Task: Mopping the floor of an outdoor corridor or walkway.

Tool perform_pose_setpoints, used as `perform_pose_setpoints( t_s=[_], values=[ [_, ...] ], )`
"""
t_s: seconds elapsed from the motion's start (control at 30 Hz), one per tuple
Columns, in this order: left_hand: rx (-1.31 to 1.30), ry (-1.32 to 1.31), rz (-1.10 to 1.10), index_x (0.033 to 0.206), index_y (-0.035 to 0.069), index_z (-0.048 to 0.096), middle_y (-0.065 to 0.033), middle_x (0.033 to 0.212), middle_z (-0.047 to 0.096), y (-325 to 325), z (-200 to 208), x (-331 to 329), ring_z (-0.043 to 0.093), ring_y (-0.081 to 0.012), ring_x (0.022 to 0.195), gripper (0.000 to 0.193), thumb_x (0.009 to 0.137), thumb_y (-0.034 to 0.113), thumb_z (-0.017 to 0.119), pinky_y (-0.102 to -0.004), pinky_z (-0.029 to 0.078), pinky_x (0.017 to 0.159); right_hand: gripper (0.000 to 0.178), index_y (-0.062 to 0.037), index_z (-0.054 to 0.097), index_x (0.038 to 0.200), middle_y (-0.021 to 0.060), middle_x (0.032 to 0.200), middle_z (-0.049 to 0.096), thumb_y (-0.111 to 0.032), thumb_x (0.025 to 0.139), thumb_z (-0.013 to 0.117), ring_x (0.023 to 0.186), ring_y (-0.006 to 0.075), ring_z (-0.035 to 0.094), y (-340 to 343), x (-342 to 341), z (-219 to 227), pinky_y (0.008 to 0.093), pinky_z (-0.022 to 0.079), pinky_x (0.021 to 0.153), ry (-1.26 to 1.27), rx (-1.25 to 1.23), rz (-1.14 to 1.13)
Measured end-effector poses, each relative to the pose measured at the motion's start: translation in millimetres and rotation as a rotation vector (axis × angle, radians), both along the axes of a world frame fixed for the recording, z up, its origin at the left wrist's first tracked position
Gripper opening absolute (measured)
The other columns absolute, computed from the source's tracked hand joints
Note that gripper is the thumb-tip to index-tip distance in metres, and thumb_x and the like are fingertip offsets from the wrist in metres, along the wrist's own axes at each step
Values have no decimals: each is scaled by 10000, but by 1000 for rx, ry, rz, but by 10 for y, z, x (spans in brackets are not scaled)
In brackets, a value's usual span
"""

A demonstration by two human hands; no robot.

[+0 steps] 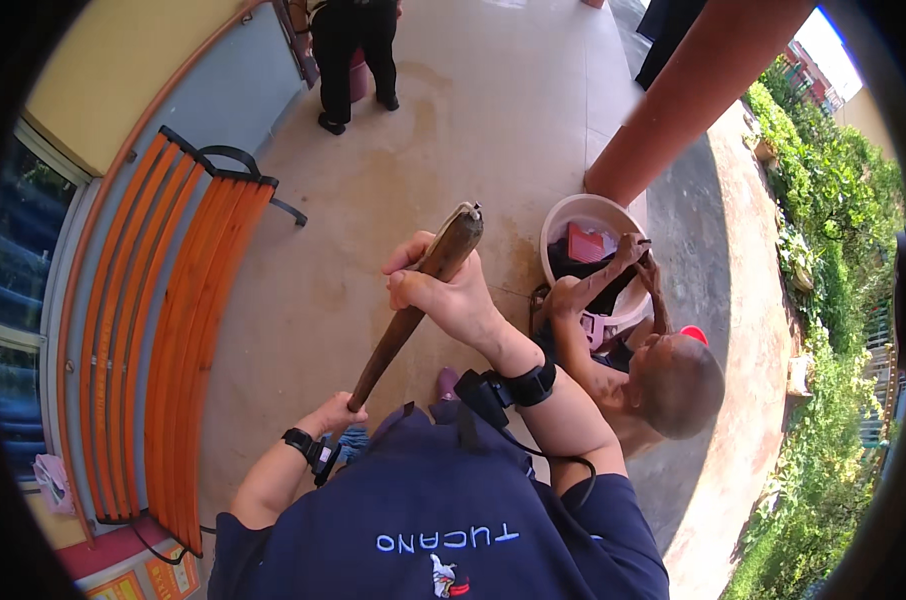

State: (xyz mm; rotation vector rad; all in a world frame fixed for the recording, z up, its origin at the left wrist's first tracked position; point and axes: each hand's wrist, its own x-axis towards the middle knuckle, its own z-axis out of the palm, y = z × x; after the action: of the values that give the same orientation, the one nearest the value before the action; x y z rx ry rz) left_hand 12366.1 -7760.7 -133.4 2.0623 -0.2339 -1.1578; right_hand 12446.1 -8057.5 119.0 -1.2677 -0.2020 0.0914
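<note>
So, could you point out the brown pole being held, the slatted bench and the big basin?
Brown pole (393,340): head view, on its shaft between the two hands.
Slatted bench (183,350): head view, on the orange seat slats.
Basin (585,208): head view, on its pale inner wall.

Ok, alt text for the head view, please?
The right hand grips a brown pole near one end; the left hand holds it lower down. Beside a tub at right is another person; at left stands a bench.
</note>
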Motion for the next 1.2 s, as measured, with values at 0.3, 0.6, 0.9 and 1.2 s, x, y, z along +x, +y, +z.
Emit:
perform_pose_setpoints(
  t_s=[0.3, 0.6, 0.9, 1.2],
  values=[
    [118, -220, 85, 713, 9, 567, -148, 625, 583, -770, 295, 1750, 575, -249, 584, 210, 667, 205, 628, -355, 458, 594, 113, 19, 568, 832, 53, 636, 593, -58, 749, 577, 591, 102, 580, -959, 1763, 87, 242, 463, 559, -125, 58, -149],
    [47, -227, -154, 739, 14, 576, -178, 695, 604, -1964, 687, 4305, 603, -305, 677, 226, 687, 229, 622, -384, 463, 659, 74, 21, 551, 812, 59, 602, 565, -22, 752, 540, 565, 141, 573, -2054, 3582, 427, 301, 500, 667, -193, 28, -397],
    [-126, -363, -571, 744, 60, 586, -144, 708, 612, -3642, 873, 6496, 598, -310, 708, 178, 679, 224, 615, -392, 463, 659, 105, -21, 491, 928, 7, 489, 429, -63, 838, 525, 424, 128, 445, -3086, 4439, 901, 315, 487, 551, -407, 346, -415],
    [-328, -836, -795, 643, 121, 536, -54, 641, 570, -5565, 984, 8402, 576, -248, 693, 149, 635, 206, 659, -359, 429, 692, 138, 32, 554, 885, 78, 531, 499, 45, 765, 620, 431, 168, 492, -4632, 5394, 991, 345, 507, 515, -793, 103, -149]
  ],
)
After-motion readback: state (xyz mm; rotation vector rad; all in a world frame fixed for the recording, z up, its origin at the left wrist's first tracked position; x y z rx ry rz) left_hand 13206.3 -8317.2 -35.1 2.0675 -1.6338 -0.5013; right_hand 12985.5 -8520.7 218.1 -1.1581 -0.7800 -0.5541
